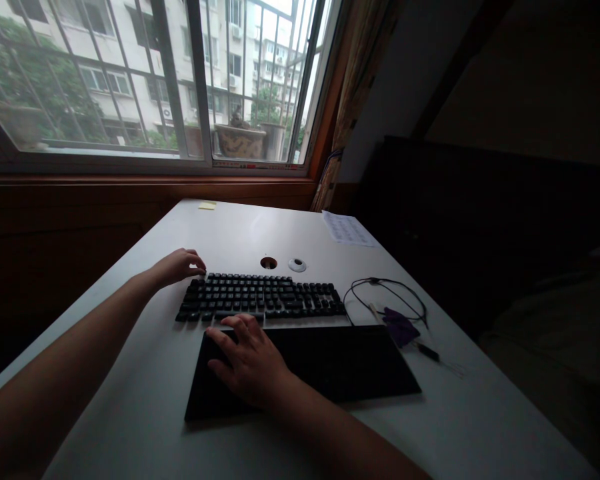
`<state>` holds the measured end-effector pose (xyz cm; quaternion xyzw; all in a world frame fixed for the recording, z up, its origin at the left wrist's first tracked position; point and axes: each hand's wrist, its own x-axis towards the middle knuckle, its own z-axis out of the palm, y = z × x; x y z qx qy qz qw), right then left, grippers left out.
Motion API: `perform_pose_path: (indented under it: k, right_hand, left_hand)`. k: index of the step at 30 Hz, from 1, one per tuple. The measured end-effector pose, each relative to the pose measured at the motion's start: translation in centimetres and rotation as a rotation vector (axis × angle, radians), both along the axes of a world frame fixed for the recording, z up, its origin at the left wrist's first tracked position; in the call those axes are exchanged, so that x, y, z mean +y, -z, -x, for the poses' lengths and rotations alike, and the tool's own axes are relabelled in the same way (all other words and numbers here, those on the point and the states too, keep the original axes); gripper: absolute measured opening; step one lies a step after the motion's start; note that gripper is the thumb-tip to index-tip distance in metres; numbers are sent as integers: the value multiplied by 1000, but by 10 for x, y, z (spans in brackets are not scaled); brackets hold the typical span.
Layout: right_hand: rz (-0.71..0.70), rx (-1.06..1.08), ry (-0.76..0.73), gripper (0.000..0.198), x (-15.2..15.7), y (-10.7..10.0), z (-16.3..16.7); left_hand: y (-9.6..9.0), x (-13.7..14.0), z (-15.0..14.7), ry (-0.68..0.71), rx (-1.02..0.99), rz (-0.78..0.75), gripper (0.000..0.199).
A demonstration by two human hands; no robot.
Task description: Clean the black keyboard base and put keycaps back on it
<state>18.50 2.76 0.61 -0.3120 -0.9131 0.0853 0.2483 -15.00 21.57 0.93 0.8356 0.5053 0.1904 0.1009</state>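
Observation:
A black keyboard (260,297) with raised keycaps lies across the middle of the white desk. At its far left corner is my left hand (183,265), thumb and fingertips drawn together; what they pinch, if anything, is too small to make out. In front of the keyboard lies a flat black rectangular panel (340,363). My right hand (253,360) rests over the panel's left part, fingers spread, with fingertips close to the keyboard's front edge.
Right of the keyboard are a looped black cable (397,285), a purple cloth (401,328) and a black-handled wire tool (429,351). A round cable hole (269,263) and its white cover (297,265) lie behind it. Farther back are a yellow note (207,205) and printed paper (349,229).

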Motion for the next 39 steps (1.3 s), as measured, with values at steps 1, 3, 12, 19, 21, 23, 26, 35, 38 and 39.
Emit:
perform_pose_path:
  k: [1,3,12,19,21,23,26,35,38,39]
  right_hand:
    - [0,2,-2,54,0,0,0]
    - [0,5,-3,54,0,0,0]
    - [41,84,31,52,0,-4,-1]
    - [132,246,71,44,4,-5,-4]
    - [152,293,79,41,5,-4,-4]
    - [173,326,76,36,6,-5,-4]
    - [211,380,73,29,8,-6,-6]
    - [317,586,174,17,17,-7,-10]
    - [317,606,168,16,17,-8,-10]
    - [318,613,166,16,17,-8,-10]
  left_hand:
    - [1,0,1,-7,-1,-8,25]
    - [3,-1,3,-18,-2,-20,24]
    - [7,-12,6,-62,-60,-51,32]
    - [-8,-43,4,-132,-204,-88,54]
    - [-13,-57,-1,-133,-245,-87,55]
    - [-19,-74,-10,-111,-278,-74,53]
    - [-27,-102,-30,-41,-395,-28,44]
    - [-14,-161,-80,98,-772,83,22]
    - [-5,-165,-87,158,-790,72,17]
    - [-2,-165,-89,166,-781,62,16]
